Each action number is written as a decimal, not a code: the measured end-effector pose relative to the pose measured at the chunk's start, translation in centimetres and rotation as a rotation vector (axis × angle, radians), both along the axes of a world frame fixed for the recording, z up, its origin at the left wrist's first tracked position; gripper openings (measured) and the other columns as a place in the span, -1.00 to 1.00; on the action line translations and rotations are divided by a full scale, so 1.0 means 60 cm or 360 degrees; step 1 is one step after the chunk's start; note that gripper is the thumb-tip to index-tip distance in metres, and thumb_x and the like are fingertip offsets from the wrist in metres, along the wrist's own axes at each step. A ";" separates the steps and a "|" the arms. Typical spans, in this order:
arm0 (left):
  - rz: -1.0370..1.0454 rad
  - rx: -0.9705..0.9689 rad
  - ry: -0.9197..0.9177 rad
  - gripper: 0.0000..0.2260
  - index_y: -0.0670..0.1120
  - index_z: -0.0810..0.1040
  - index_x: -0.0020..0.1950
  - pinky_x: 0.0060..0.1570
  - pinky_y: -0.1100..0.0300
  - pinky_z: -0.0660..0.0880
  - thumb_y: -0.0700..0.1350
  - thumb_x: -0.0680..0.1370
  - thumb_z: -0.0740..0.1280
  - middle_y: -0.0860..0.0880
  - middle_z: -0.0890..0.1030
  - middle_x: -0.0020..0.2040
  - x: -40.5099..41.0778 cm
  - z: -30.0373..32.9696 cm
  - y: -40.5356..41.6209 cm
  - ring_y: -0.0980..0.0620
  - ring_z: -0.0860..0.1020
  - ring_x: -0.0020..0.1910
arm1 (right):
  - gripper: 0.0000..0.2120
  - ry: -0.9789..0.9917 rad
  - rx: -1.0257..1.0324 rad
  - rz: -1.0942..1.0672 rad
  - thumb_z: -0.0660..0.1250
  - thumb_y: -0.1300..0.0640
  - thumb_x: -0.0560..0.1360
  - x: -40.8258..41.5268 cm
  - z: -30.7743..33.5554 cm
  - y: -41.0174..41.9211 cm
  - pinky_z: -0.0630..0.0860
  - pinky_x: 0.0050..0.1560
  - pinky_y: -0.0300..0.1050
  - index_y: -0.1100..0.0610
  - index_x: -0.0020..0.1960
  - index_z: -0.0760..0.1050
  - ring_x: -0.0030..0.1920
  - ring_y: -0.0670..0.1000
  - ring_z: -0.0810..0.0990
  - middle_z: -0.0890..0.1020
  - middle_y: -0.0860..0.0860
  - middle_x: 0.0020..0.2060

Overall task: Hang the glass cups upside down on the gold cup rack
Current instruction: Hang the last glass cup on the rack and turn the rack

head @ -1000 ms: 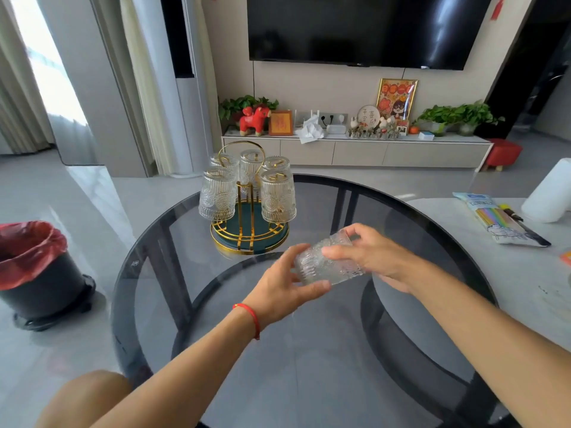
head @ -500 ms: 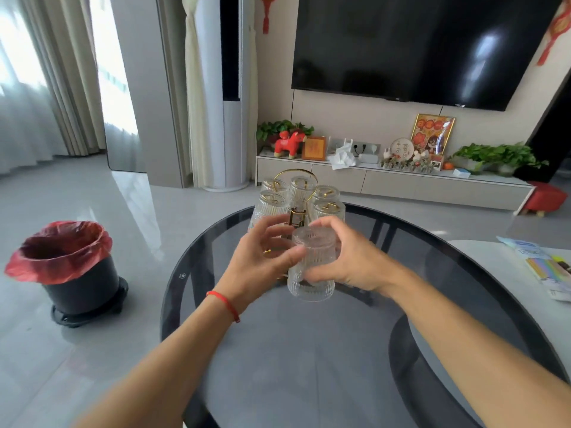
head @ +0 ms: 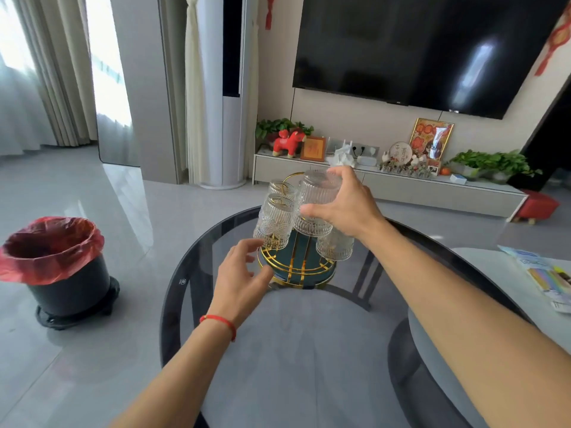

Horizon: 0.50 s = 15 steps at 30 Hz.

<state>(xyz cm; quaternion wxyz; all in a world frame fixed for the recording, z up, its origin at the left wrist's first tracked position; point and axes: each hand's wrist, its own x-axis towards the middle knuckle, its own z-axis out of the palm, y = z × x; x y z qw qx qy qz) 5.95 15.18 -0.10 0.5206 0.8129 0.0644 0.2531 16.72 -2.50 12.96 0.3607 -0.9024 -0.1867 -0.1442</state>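
Observation:
The gold cup rack (head: 297, 267) with a dark green base stands on the round dark glass table (head: 185, 282). Several ribbed glass cups hang upside down on it, one at the front left (head: 274, 223) and one at the lower right (head: 335, 247). My right hand (head: 346, 208) grips another ribbed glass cup (head: 316, 199) upside down, held over the rack's near side. My left hand (head: 242, 279) hovers with fingers spread beside the rack's base, holding nothing.
A black bin with a red bag (head: 58, 264) stands on the floor at the left. A white table (head: 506, 267) with a colourful packet (head: 543, 276) adjoins on the right. A TV cabinet with ornaments (head: 386, 183) runs along the far wall.
My left hand has let go of the cup and dropped toward the rack's base. My right hand has carried the upside-down cup forward and up over the rack.

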 end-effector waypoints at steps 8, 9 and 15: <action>-0.0241 0.0799 0.0104 -0.62 0.00 0.58 0.33 0.28 0.09 0.47 -0.18 0.51 0.33 0.00 0.61 0.29 0.011 -0.034 -0.041 -0.02 0.52 0.30 | 0.01 0.0049 -0.0307 -0.0094 0.62 -0.29 0.22 -0.004 -0.051 0.017 0.47 0.31 0.05 0.09 0.51 0.30 0.42 0.15 0.44 0.53 0.16 0.37; -0.0263 0.0867 0.0111 -0.62 0.00 0.58 0.33 0.28 0.07 0.49 -0.19 0.52 0.32 0.00 0.60 0.29 0.014 -0.040 -0.048 -0.02 0.51 0.31 | 0.02 0.0043 -0.0334 -0.0104 0.61 -0.31 0.22 -0.004 -0.058 0.016 0.45 0.35 0.07 0.10 0.51 0.31 0.43 0.15 0.43 0.52 0.16 0.38; -0.0170 0.0993 0.0150 -0.68 -0.02 0.56 0.29 0.13 0.00 0.57 -0.13 0.54 0.33 -0.03 0.55 0.23 0.023 -0.059 -0.073 -0.06 0.51 0.23 | 0.01 -0.0242 -0.0647 -0.0208 0.44 -0.52 0.21 0.006 -0.092 0.008 0.21 0.51 0.06 0.12 0.43 0.43 0.45 0.15 0.32 0.47 0.09 0.37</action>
